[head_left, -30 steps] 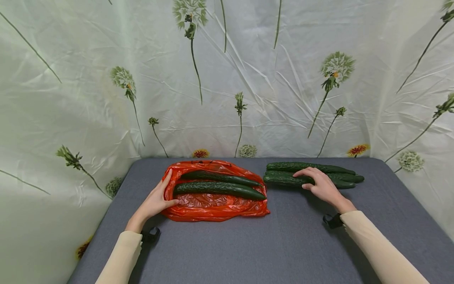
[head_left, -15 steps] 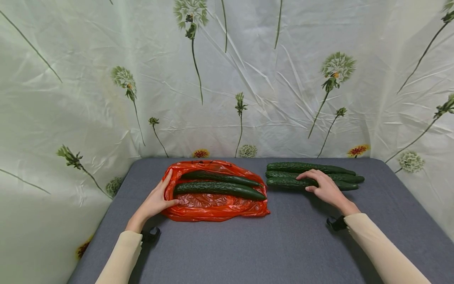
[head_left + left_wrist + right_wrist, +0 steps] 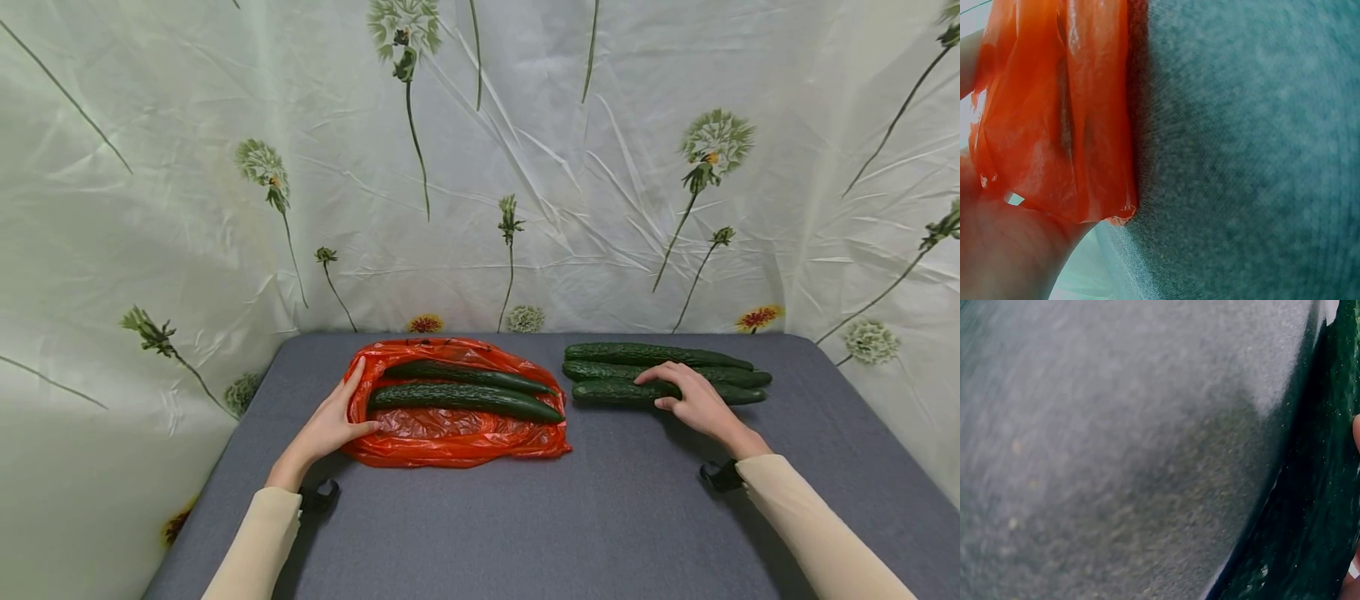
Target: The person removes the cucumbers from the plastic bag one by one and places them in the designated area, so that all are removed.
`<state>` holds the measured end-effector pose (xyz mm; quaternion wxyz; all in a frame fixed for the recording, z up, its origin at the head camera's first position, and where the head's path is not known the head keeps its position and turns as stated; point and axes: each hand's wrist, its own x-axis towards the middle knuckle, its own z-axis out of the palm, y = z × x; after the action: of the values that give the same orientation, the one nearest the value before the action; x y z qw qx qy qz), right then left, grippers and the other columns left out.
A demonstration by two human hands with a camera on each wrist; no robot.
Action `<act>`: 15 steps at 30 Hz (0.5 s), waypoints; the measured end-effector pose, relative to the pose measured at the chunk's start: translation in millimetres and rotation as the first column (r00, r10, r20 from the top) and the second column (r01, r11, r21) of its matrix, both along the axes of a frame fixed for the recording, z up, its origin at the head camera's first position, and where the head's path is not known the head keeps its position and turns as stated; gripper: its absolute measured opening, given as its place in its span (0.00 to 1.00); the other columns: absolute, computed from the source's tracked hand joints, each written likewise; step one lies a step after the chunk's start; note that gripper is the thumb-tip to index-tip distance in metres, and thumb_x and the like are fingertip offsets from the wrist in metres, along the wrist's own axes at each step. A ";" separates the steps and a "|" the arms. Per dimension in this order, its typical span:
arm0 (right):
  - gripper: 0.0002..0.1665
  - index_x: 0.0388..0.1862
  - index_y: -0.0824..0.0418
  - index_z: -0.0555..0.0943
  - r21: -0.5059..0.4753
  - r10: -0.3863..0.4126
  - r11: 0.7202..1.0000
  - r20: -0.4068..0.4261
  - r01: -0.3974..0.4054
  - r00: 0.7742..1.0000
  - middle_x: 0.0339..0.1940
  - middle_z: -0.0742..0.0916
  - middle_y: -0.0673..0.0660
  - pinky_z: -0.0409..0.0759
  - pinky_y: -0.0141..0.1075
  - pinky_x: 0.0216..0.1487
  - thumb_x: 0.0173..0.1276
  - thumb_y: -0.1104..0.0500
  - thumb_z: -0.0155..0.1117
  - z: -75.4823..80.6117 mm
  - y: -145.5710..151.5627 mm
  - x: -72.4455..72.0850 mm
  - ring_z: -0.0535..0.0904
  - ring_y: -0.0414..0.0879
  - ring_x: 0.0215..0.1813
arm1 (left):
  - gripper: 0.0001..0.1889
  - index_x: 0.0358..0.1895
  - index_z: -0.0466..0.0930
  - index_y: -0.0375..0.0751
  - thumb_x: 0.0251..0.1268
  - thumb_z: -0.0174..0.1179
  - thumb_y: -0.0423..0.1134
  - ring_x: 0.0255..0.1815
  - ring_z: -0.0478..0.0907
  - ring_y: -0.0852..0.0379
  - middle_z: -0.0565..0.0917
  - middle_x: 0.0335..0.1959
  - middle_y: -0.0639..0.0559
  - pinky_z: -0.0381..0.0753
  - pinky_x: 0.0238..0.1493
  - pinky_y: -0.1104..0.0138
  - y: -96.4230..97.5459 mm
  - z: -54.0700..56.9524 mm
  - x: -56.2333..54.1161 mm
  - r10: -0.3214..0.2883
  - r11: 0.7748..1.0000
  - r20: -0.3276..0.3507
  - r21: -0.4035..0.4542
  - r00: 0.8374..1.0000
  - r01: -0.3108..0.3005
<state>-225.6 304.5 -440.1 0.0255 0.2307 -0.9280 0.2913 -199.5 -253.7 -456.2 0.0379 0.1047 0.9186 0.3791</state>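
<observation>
A red plastic bag [image 3: 450, 454] lies on the left with its mouth spread. Two dark green cucumbers [image 3: 465, 400] lie side by side in it. My left hand [image 3: 330, 425] rests against the bag's left end, thumb and fingers stretched apart along its edge; the left wrist view shows red plastic [image 3: 1097, 112] against the palm. On the right, three cucumbers lie together. My right hand [image 3: 697, 404] grips the nearest cucumber [image 3: 611, 392] from above, thumb on its near side. Part of this cucumber [image 3: 1316, 487] fills the right edge of the right wrist view.
The other two cucumbers at the right, the back one [image 3: 652, 354] and the middle one [image 3: 600, 370], lie behind the gripped one. A grey cloth-covered table [image 3: 510, 533] extends in front. A flower-printed curtain [image 3: 585, 250] hangs around the back and sides.
My right hand has moved to the right and slightly nearer, shifting the front cucumber with it and away from the bag. The left hand and the bag have stayed in place.
</observation>
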 end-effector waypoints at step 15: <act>0.22 0.51 0.58 0.81 0.021 0.011 1.000 -0.027 -0.010 1.000 0.51 0.79 0.61 0.65 0.61 0.53 0.59 0.74 0.64 -5.6 3.9 1.6 0.70 0.62 0.56 | 0.56 0.78 0.37 0.44 0.53 0.70 0.40 0.72 0.43 0.28 0.44 0.73 0.26 0.50 0.63 0.36 -0.2 -1.5 0.1 0.002 1.000 -0.008 0.000 1.000 -0.002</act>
<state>-224.0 308.4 -445.7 0.0344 0.2397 -0.9294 0.2787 -199.3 -253.9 -457.6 0.0339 0.1051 0.9189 0.3786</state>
